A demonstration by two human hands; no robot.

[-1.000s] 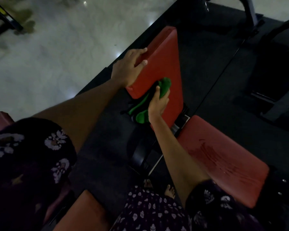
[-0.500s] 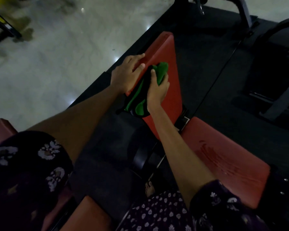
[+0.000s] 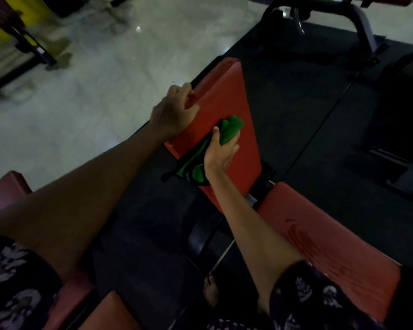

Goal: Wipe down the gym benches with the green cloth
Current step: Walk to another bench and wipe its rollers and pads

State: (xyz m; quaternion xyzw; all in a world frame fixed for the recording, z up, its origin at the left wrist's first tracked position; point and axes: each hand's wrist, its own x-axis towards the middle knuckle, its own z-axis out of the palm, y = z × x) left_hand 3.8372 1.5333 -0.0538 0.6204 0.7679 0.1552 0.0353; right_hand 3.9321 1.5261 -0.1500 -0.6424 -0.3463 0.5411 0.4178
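**Cloth on red back pad, centre frame**

Right hand (image 3: 221, 152) presses the green cloth (image 3: 230, 129) against the red back pad (image 3: 239, 101), fingers curled around the bunched fabric; loose cloth trails toward lower left, off the pad edge. Left hand (image 3: 174, 113) grips the pad's left edge, fingers curled over it. Red seat pad (image 3: 332, 248) at lower right, dark streaks on it. No containers visible. Black floor mat (image 3: 296, 75) beneath.

Right hand (image 3: 221, 152) hides part of the green cloth (image 3: 231, 126); perhaps bunched
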